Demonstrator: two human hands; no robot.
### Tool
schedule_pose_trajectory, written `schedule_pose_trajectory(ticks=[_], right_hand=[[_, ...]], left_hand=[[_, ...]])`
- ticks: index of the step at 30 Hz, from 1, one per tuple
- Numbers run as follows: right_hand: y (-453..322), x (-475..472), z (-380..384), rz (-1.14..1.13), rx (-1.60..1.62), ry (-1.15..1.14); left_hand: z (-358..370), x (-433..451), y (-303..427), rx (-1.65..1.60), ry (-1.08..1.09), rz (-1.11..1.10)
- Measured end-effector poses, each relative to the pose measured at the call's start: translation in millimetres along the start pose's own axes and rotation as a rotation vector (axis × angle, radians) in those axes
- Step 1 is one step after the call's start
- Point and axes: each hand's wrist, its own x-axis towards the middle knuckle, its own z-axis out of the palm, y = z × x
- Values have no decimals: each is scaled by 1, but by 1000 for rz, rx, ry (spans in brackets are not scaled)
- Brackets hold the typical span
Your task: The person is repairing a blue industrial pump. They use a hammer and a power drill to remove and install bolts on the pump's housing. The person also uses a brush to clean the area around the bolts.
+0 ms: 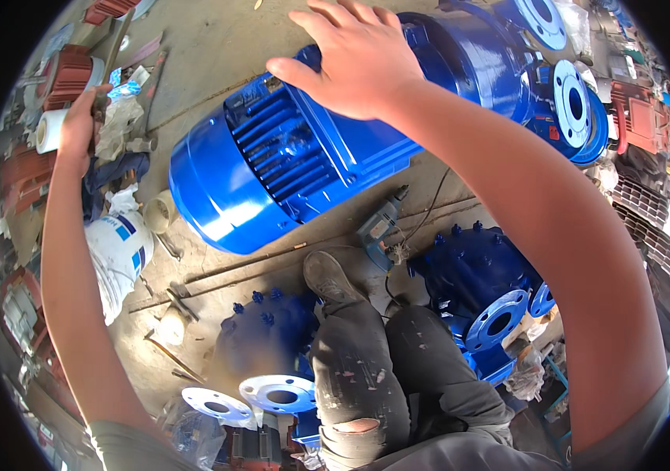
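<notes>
A large blue electric motor [223, 182] with cooling fins lies tilted across the floor, joined to a blue pump body with pale round flanges [572, 103] at the upper right. Over the flat terminal-box side of the motor, my right hand [358, 59] is spread with its fingers apart; whether it touches the paint is unclear. My left hand [81, 126] is at the far left, its fingers curled round a dark, small thing that I cannot make out, beside a white roll [49, 130] and crumpled plastic wrapping [118, 126].
A power drill [382, 226] with its cord lies between the motor and my feet. Blue pump casings [470, 265] flank my legs. A white bucket [120, 241], a hammer [182, 303] and metal rods lie left. Red motors [70, 76] stand along the left edge.
</notes>
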Motion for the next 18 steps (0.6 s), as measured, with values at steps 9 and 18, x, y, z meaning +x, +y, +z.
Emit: schedule_pose_trajectory(ticks=[9,18], right_hand=[[6,-19,7,-346,-191,-123],[9,-59,-4,-307,-117,-34]], left_hand=[[21,-268,109,-511,-39,237],[84,-428,66,-784,-141,253]])
